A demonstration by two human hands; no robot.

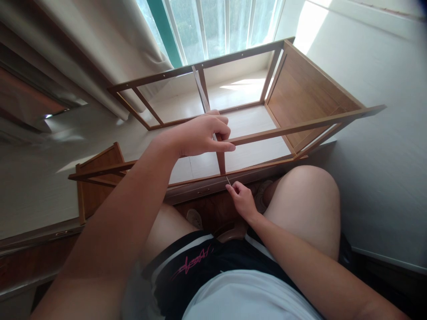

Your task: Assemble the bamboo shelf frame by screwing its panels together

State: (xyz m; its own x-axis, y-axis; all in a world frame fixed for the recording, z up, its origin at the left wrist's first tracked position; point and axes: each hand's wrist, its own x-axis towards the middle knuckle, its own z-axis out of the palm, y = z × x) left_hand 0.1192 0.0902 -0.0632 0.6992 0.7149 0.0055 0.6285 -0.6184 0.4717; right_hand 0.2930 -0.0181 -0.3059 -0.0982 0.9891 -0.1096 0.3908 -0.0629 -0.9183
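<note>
A brown wooden frame (260, 136) lies on its side before me, its long rails joined by crosspieces and a solid panel (312, 84) at its right end. My left hand (208, 132) reaches over the near top rail, its fingers curled round the wood where a crosspiece (220, 162) meets it. Below, my right hand (243, 199) pinches a thin pale metal rod (228, 180). The rod's tip points at the lower near rail, close to the foot of that crosspiece; whether it touches a screw there cannot be made out.
A smaller wooden panel piece (100, 178) stands to the left on the white surface (36, 186). Behind the frame are a beige curtain (110, 49) and a barred window (220, 26). A white wall (376, 178) bounds the right. Drawer fronts (203, 192) lie between my knees.
</note>
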